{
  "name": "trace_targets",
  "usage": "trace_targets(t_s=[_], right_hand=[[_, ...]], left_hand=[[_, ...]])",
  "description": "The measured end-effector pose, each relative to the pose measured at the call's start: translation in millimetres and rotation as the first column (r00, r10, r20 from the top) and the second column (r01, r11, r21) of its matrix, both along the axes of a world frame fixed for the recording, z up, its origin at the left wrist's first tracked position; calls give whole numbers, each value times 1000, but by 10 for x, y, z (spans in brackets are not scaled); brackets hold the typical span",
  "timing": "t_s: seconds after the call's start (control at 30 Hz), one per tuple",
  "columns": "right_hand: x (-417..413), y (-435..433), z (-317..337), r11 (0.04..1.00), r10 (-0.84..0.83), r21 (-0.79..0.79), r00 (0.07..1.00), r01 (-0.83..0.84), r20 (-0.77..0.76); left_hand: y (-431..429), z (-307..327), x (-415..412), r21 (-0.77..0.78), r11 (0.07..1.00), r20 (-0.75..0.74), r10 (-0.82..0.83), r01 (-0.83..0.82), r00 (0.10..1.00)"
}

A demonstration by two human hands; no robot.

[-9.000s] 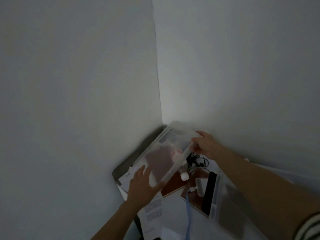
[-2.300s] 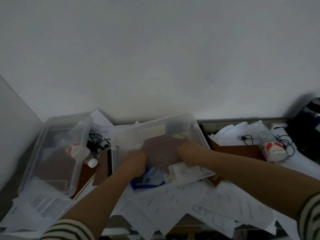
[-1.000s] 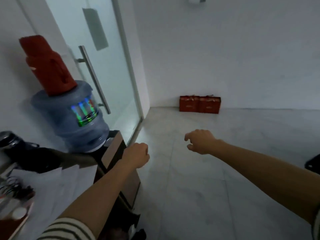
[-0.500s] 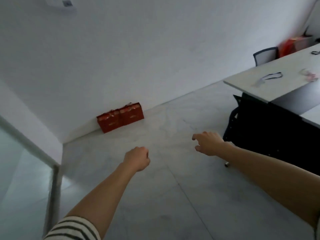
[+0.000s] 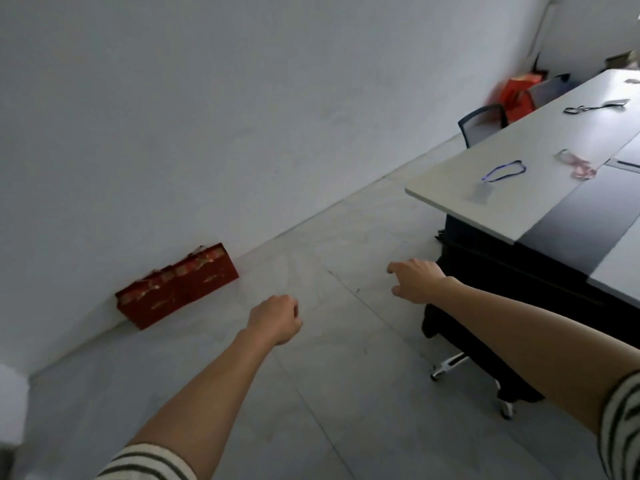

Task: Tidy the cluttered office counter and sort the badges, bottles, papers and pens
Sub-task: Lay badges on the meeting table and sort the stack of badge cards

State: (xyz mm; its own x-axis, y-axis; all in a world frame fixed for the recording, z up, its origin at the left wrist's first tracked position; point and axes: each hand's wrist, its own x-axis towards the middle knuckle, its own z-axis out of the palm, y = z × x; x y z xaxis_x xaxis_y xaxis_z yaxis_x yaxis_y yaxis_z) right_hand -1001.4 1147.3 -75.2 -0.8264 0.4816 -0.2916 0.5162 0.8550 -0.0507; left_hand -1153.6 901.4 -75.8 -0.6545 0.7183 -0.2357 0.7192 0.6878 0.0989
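Both of my arms reach forward over the grey floor, away from the counter. My left hand (image 5: pixel 277 318) is curled into a fist and nothing shows in it. My right hand (image 5: pixel 415 280) hangs with loosely bent fingers and holds nothing, close to the near corner of a white table (image 5: pixel 446 181). On that table lie a badge with a blue lanyard (image 5: pixel 498 176), a red and white lanyard (image 5: pixel 576 164) and, farther back, a badge with a black lanyard (image 5: pixel 588 107). The cluttered counter is out of view.
Two red gift bags (image 5: pixel 178 285) stand against the white wall at the left. A black wheeled chair (image 5: pixel 478 344) sits tucked under the table by my right forearm. Another chair (image 5: pixel 485 124) and red bags (image 5: pixel 516 95) are at the far end.
The view has swung right from the counter and water dispenser to the open floor and the white table. Both hands left the clear bin and now hang in the air with nothing in them.
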Motion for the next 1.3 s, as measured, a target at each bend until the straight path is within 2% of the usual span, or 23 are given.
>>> trace_targets(t_s=[0.27,0.43,0.63,1.0,1.2,1.3], right_hand=[[-1294,984,-52,1000,-14,23,1000,14,-7],[-1968,1674,-124,994,-105,12,995,105,0],[-2435,2598,32,960,-280,-6,960,280,-12],[-2480,4478,-229,856,-517,-19,856,517,5],[-2351,5571,-301,783,-620,92,784,616,26],[-2204,5956,-429,731,-681,16,727,683,85]], left_hand=[[1100,11,-1350,-33,999,-9,-28,27,1000],[1970,-40,-2259,-49,993,8,-106,106,994],[3311,148,-3146,-75,956,-20,-286,284,958],[5787,-43,-3414,-57,856,58,-510,513,858],[7137,-4,-3464,-59,803,65,-590,593,805],[7676,-46,-3385,-68,767,101,-631,639,769]])
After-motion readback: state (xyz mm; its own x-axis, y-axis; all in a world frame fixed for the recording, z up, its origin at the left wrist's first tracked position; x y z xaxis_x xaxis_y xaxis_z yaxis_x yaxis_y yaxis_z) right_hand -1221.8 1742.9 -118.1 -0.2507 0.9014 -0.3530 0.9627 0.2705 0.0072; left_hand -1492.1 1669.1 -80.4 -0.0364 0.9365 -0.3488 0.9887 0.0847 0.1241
